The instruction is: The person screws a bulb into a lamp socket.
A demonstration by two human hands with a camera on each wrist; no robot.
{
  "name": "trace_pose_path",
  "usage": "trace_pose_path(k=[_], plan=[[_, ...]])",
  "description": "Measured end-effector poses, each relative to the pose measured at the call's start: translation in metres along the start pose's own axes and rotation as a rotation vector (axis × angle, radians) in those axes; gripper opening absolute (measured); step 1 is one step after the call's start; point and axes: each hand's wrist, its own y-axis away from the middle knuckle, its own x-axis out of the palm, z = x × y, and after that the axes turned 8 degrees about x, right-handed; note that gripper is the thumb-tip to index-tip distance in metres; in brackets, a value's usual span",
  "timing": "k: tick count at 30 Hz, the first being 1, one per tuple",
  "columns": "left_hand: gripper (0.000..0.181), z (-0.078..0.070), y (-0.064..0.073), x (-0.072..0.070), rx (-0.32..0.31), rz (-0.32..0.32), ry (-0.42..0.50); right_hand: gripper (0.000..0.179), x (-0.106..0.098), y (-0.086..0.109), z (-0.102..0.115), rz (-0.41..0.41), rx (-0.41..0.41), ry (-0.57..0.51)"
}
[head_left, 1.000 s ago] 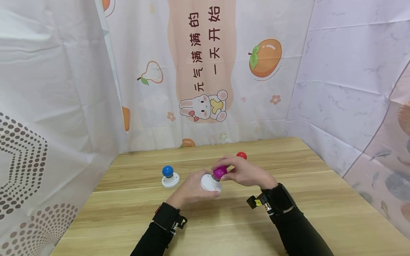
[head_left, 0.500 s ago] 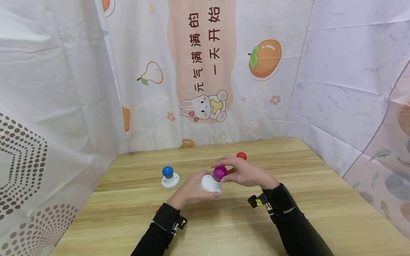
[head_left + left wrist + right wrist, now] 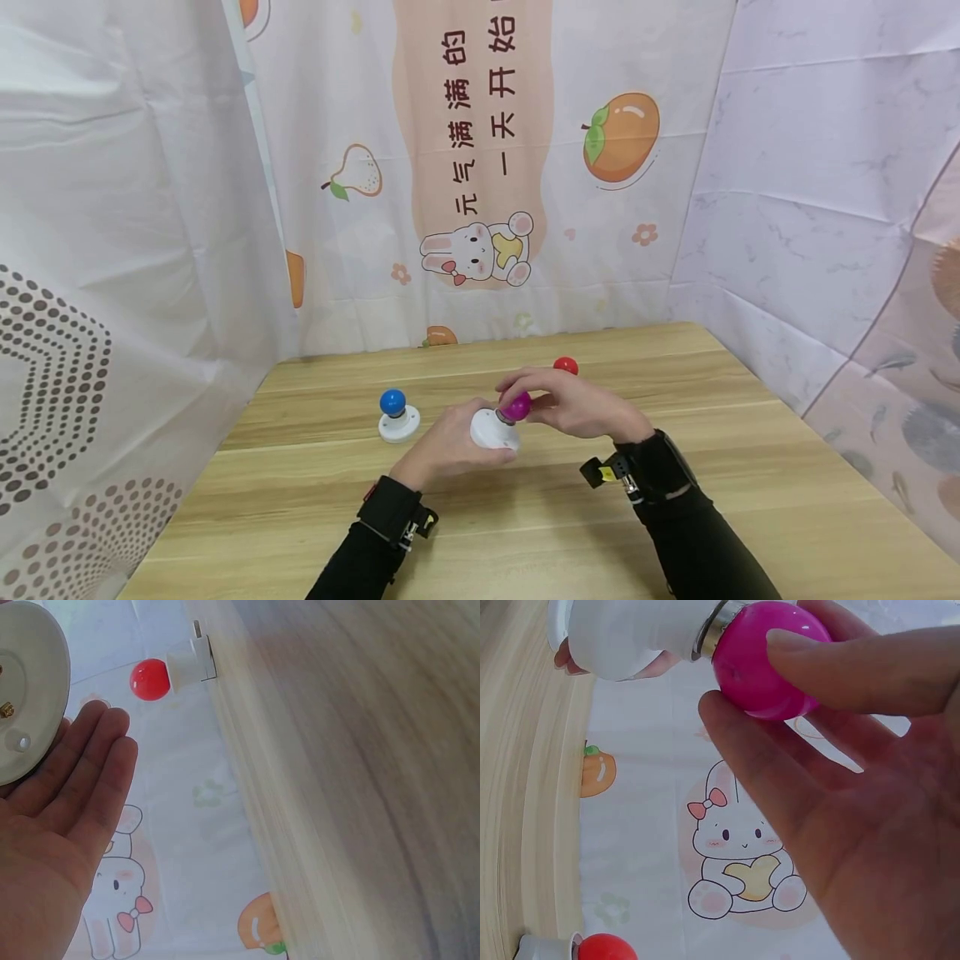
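Observation:
Above the table, my left hand (image 3: 455,442) grips a round white lamp socket (image 3: 492,431) by its edges. In the left wrist view the flat underside of the socket (image 3: 34,690) shows, with a brass screw, beside my extended fingers. A magenta light bulb (image 3: 516,406) sits at the socket's mouth, tilted toward my right hand (image 3: 573,404). That hand holds the bulb between thumb and fingers. Up close in the right wrist view, the thumb lies on the magenta bulb (image 3: 761,671), and part of its metal screw cap (image 3: 716,630) shows outside the socket.
On the left of the wooden table (image 3: 300,500) stands a blue bulb (image 3: 392,402) in a white socket (image 3: 400,427). A red bulb (image 3: 566,365) is behind my right hand; its white socket (image 3: 191,664) shows in the left wrist view. Printed curtains (image 3: 247,183) enclose the table.
The fingers of my right hand have shifted slightly around the magenta bulb, and the thumb is less visible from above. My left hand and the socket have hardly moved.

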Motion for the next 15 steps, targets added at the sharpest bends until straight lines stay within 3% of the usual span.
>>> trace_pose_path(k=[15], plan=[[0.073, 0.001, -0.0003, -0.0002, -0.002, 0.014, 0.001, 0.033, 0.0001, -0.0012, -0.0025, -0.021, 0.006, 0.03]])
